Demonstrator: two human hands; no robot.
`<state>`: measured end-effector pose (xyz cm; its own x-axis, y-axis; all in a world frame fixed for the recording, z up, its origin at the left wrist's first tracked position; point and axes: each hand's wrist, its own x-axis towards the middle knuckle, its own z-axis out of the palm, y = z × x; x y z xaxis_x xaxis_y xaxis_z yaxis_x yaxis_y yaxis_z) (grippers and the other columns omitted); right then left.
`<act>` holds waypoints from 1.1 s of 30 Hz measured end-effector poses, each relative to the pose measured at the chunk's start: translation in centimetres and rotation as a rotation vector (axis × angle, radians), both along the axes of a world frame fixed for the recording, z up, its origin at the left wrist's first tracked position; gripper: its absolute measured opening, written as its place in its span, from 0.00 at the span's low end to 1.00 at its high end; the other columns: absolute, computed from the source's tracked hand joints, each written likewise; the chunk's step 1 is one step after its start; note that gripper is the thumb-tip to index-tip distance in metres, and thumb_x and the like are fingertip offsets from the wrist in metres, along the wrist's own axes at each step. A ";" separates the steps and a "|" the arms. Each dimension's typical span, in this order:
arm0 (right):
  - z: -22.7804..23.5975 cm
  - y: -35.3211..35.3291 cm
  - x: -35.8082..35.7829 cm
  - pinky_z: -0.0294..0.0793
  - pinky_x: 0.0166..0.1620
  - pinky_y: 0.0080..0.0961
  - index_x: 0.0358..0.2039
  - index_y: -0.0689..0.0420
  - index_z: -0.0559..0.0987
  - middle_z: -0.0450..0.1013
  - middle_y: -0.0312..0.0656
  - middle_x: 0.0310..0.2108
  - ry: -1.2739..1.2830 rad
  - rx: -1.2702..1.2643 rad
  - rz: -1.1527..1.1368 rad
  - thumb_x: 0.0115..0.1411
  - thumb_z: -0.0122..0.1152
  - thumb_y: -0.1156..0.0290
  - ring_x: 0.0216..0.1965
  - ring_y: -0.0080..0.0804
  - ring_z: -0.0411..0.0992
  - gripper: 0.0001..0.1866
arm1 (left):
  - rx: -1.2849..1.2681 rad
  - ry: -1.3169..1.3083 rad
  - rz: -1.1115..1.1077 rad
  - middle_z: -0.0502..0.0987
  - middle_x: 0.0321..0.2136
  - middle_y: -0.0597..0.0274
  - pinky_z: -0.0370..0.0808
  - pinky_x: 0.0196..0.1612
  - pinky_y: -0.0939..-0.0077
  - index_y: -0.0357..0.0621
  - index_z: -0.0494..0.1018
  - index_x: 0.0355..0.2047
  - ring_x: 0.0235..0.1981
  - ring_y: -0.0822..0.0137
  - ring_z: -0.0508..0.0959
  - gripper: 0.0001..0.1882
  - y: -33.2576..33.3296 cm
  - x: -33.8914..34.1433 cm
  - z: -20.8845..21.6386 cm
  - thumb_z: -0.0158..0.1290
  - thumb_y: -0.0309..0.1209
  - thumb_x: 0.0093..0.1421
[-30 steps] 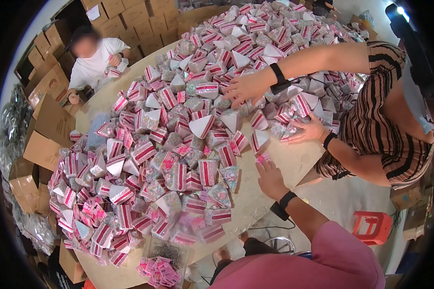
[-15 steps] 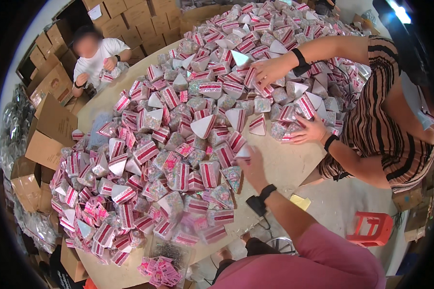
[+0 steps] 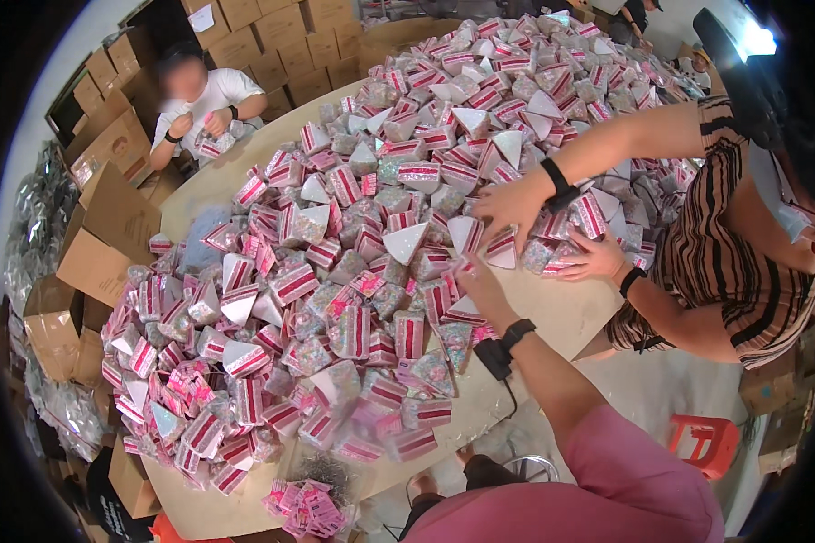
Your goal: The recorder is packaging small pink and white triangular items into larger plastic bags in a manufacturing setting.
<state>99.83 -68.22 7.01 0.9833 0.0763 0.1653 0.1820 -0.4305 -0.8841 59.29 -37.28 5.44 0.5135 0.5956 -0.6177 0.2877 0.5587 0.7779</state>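
Note:
My right hand [image 3: 483, 288], with a dark wristband and pink sleeve, reaches over the table from the lower right. Its fingers stretch toward the edge of a large heap of wedge-shaped pieces [image 3: 350, 332] resembling cake slices, striped white and dark pink, in clear wrapping. I cannot make out anything held in it. Just beyond it, a co-worker's hand [image 3: 513, 210] spreads over a few wedges, and that person's other hand [image 3: 595, 257] rests on pieces at the right. My left hand is not in view.
A clear tray [image 3: 321, 475] of small metallic bits stands by pink tags [image 3: 306, 509] at the near edge. A seated person [image 3: 206, 104] handles a piece at far left. Cardboard boxes [image 3: 109, 235] line the left; a red stool [image 3: 704, 443] stands right.
My right hand has moved farther over the table, away from the white wedge it was over. The co-worker's nearer-reaching hand has come down toward mine, over a loose wedge. The view has shifted slightly.

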 end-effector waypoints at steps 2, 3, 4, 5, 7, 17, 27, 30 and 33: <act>-0.4 1.0 -0.1 0.59 0.59 0.35 0.59 0.63 0.61 0.61 0.59 0.56 -0.037 -0.097 0.098 0.56 0.56 0.56 0.57 0.50 0.60 0.35 | -0.001 -0.003 0.006 0.69 0.50 0.52 0.70 0.54 0.61 0.41 0.62 0.55 0.51 0.56 0.71 0.19 0.2 -0.6 -0.2 0.42 0.34 0.65; -0.5 1.1 -0.1 0.59 0.59 0.35 0.59 0.63 0.61 0.61 0.58 0.56 -0.032 -0.094 0.116 0.56 0.57 0.56 0.57 0.50 0.61 0.35 | 0.005 -0.008 0.015 0.69 0.50 0.52 0.70 0.54 0.61 0.41 0.62 0.55 0.51 0.56 0.71 0.19 0.3 -0.8 -0.3 0.42 0.34 0.65; 0.8 2.0 -0.3 0.59 0.59 0.35 0.59 0.63 0.61 0.61 0.58 0.56 -0.028 -0.089 0.143 0.56 0.57 0.57 0.57 0.49 0.61 0.35 | 0.009 -0.012 0.033 0.69 0.50 0.52 0.70 0.54 0.61 0.41 0.62 0.55 0.51 0.56 0.71 0.19 0.5 -1.6 -0.4 0.41 0.34 0.65; 2.1 3.0 -0.4 0.59 0.59 0.35 0.59 0.63 0.61 0.61 0.57 0.57 -0.024 -0.084 0.173 0.56 0.58 0.58 0.57 0.48 0.61 0.35 | 0.012 -0.018 0.052 0.69 0.50 0.52 0.70 0.54 0.61 0.41 0.62 0.55 0.51 0.56 0.71 0.19 0.8 -2.5 -0.4 0.41 0.34 0.65; 1.0 0.6 0.1 0.57 0.60 0.35 0.58 0.64 0.62 0.63 0.53 0.55 0.171 0.070 0.173 0.56 0.60 0.62 0.56 0.44 0.61 0.33 | 0.026 -0.058 0.060 0.69 0.50 0.52 0.70 0.54 0.61 0.41 0.62 0.55 0.51 0.56 0.71 0.19 1.5 -4.3 -1.0 0.41 0.35 0.65; 8.0 5.2 -19.7 0.72 0.38 0.21 0.42 0.61 0.74 0.73 0.36 0.33 0.778 0.195 0.808 0.58 0.56 0.74 0.34 0.23 0.72 0.12 | 0.209 -0.110 0.171 0.72 0.48 0.57 0.73 0.51 0.66 0.39 0.63 0.53 0.48 0.62 0.74 0.17 2.4 -11.1 -1.4 0.45 0.29 0.64; 0.9 14.5 -29.8 0.75 0.31 0.22 0.51 0.57 0.66 0.71 0.42 0.36 1.377 0.192 0.680 0.62 0.52 0.56 0.34 0.29 0.75 0.22 | 0.122 -0.158 0.203 0.74 0.41 0.51 0.71 0.46 0.65 0.37 0.72 0.44 0.43 0.54 0.74 0.15 2.8 -13.1 -1.0 0.54 0.26 0.55; 1.5 15.5 -30.4 0.74 0.25 0.21 0.51 0.57 0.65 0.71 0.42 0.36 1.313 0.183 0.632 0.61 0.52 0.56 0.29 0.30 0.75 0.23 | 0.135 -0.136 0.208 0.73 0.41 0.50 0.71 0.45 0.65 0.36 0.71 0.44 0.43 0.53 0.74 0.15 3.6 -14.7 -2.6 0.54 0.25 0.55; 0.9 16.7 -31.1 0.71 0.20 0.19 0.51 0.58 0.66 0.72 0.42 0.35 1.216 0.069 0.714 0.60 0.56 0.58 0.24 0.28 0.74 0.24 | 0.102 -0.149 0.195 0.72 0.41 0.48 0.71 0.45 0.65 0.34 0.67 0.46 0.42 0.51 0.73 0.18 4.4 -15.4 -3.2 0.53 0.25 0.55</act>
<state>68.76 -51.55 7.94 0.2657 0.6385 -0.7223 -0.5417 -0.5209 -0.6597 43.92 -32.84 2.21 0.4639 0.7474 -0.4756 0.0606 0.5088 0.8588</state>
